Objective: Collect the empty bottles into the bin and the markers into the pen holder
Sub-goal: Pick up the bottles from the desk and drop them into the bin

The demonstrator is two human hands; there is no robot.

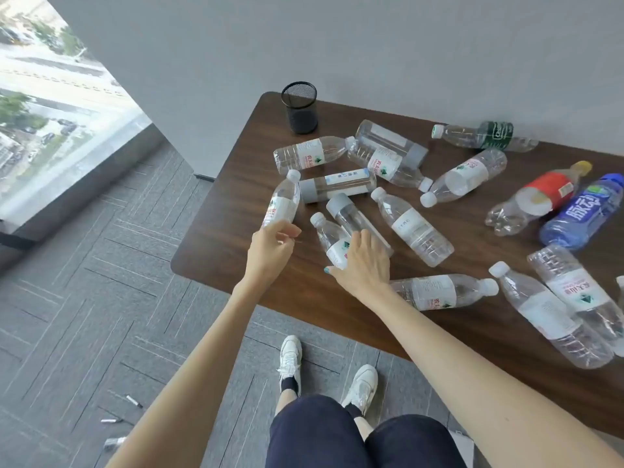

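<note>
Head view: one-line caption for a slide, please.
Both hands, left hand and right hand, reach for empty bottles strewn on a wooden table.

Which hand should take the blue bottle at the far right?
Right. The right hand is nearer the blue plastic bottle; the left hand is at the brown wooden table's left corner.

You look down on a dark wooden bench (337,298), grey carpet floor (101,282), a window (50,113) and 2 white shoes (290,359).

Head-worn wide-angle view looks steeply down, close over the table (236,184) corner.
</note>
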